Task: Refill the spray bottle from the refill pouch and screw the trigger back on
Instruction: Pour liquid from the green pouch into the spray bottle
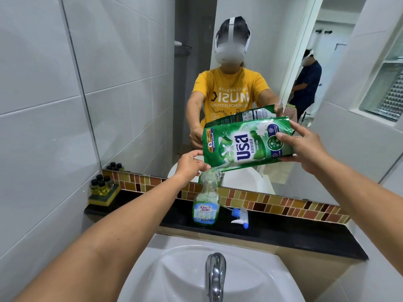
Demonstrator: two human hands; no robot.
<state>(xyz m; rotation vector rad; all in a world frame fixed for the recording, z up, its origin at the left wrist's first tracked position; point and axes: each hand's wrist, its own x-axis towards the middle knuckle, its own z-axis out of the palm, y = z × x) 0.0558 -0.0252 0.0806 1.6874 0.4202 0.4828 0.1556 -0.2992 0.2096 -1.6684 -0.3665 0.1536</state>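
A green refill pouch [246,144] lies tilted on its side above a clear spray bottle [206,203], its lower left corner over the bottle's uncapped neck. A thin pale-green stream runs from that corner into the bottle, which holds some greenish liquid and stands upright on the black ledge [305,234]. My left hand [190,163] pinches the pouch's pouring corner just above the neck. My right hand [305,147] grips the pouch's raised right end. The white and blue trigger head [239,216] lies on the ledge right of the bottle.
A white sink [185,273] with a chrome tap [216,273] sits below the ledge. Several small dark-capped bottles [101,185] stand on a sponge at the ledge's left end. A mosaic tile strip and a wall mirror rise behind, reflecting me and another person.
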